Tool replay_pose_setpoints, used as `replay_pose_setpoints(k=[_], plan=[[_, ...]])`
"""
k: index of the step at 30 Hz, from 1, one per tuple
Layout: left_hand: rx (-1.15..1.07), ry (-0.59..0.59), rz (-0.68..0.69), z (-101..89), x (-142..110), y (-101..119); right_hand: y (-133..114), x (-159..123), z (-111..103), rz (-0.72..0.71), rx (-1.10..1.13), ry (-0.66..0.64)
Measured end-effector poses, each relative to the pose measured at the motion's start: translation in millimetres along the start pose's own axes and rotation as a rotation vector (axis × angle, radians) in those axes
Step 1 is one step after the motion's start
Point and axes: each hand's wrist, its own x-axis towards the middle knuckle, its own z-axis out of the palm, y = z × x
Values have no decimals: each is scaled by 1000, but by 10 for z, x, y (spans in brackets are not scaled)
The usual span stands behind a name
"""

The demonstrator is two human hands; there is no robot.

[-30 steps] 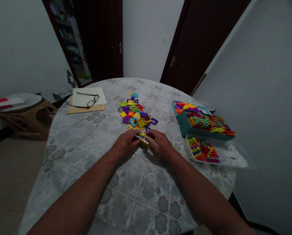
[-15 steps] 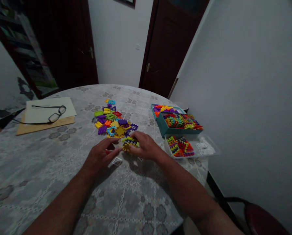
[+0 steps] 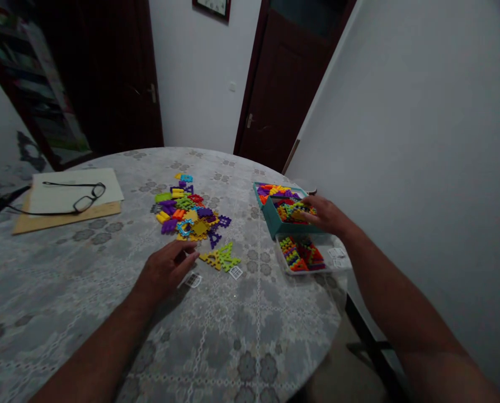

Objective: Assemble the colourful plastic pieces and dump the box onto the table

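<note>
My right hand (image 3: 326,216) reaches into the teal box (image 3: 277,222). Its thumb and fingers are around a stack of yellow-green interlocking building pieces (image 3: 297,211), level with the pieces packed there. On the near side of the table, my left hand (image 3: 164,268) rests with thumb and forefinger apart, nothing visible between them. Just beyond its fingertips lie a yellow building piece (image 3: 211,258) and lime-green triangular pieces (image 3: 228,257). Two white window-shaped pieces, one by the left hand (image 3: 193,280) and one by the lime pieces (image 3: 235,272), lie flat on the cloth.
A loose pile of mixed building pieces (image 3: 187,215) spreads over the middle. A clear plastic tray (image 3: 289,271) with sorted pieces sits before the teal box; its lid (image 3: 258,193) holds more pieces behind. Eyeglasses (image 3: 83,204) lie on papers (image 3: 69,187) at left.
My right hand has moved right from beside my left hand to the teal box, carrying the stacked pieces. Yellow and lime pieces now show on the cloth where the hands met.
</note>
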Motion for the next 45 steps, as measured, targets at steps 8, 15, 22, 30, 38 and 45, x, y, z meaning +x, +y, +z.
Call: replay_pose_setpoints(k=[8, 15, 22, 30, 38, 45], plan=[[49, 46, -22, 4, 13, -44, 312, -149, 250, -13, -28, -74], [87, 47, -26, -4, 17, -53, 365, -183, 312, 2, -98, -137], [115, 49, -75, -31, 34, -43, 397, -75, 224, 109, -73, -269], [127, 105, -51, -23, 25, -62, 316, -99, 217, 93, -129, -341], [122, 165, -35, -2, 1, -35, -404, -383, 375, -109, -67, 65], [64, 335, -161, -70, 3, -13, -1884, 99, 1326, -202, 392, -22]])
